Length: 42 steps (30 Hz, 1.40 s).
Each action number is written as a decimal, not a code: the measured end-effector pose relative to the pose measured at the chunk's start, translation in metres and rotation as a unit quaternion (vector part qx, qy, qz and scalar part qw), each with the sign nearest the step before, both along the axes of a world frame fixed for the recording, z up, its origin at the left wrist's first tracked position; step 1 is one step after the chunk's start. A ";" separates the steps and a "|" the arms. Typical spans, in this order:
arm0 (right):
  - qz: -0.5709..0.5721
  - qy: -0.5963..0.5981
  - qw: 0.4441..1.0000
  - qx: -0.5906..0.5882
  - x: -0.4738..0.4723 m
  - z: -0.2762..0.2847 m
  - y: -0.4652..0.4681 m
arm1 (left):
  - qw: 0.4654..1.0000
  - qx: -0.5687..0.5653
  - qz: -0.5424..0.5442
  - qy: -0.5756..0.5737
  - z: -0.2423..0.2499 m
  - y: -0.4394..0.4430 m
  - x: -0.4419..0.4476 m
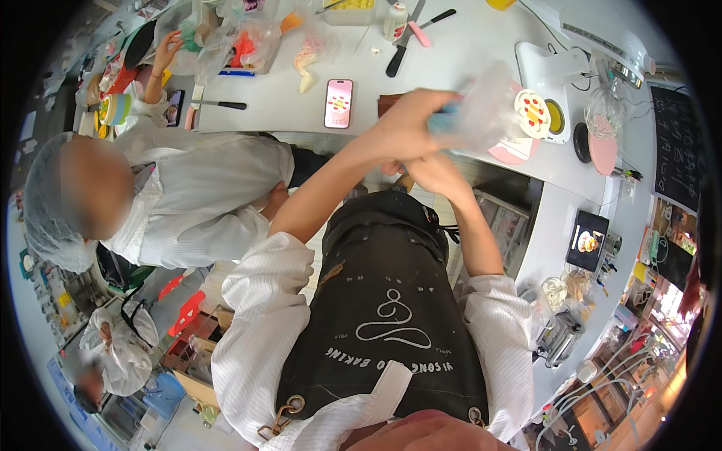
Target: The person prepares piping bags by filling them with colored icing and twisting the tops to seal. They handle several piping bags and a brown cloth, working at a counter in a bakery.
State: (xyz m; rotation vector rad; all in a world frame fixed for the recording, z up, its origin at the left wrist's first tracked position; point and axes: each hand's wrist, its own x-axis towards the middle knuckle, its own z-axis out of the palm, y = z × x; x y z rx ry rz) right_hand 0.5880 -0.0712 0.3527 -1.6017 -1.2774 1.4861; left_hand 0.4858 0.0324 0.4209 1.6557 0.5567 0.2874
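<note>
My left hand point(414, 121) grips a clear plastic bag point(488, 113), blurred, with something blue near the fingers. Just below it, my right hand point(434, 175) has curled fingers close under the left wrist; a speck of blue shows there, but what it holds is hidden. Beyond the bag, to the right, is a small round white cake point(532, 113) with red and yellow decoration. A pink round board point(516, 155) lies partly behind the bag. On the white table, left of my hands, rests a phone point(338, 104) with a decorated cake on its screen.
Spatulas with black handles point(396, 61) and a can point(395, 22) lie farther back. A used piping bag point(306, 70) is left of them. A co-worker point(197, 191) stands close on my left. A wire whisk point(604, 115) and a screen device point(588, 241) are at right.
</note>
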 end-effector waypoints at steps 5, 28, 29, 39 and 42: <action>-0.109 -0.067 0.991 0.046 0.023 -0.006 0.005 | 0.955 -0.200 0.182 -0.120 -0.016 0.014 0.012; -0.090 0.205 0.956 0.189 -0.001 0.017 0.045 | 0.861 0.457 0.151 -0.163 -0.014 -0.138 0.073; -0.089 0.222 0.953 0.186 -0.002 0.018 0.044 | 0.865 0.451 0.143 -0.167 -0.013 -0.140 0.073; -0.090 0.332 0.930 0.129 -0.013 0.009 0.037 | 0.883 0.415 0.116 -0.185 -0.015 -0.160 0.079; -0.089 0.355 0.923 0.118 -0.015 0.006 0.034 | 0.886 0.409 0.111 -0.189 -0.016 -0.164 0.079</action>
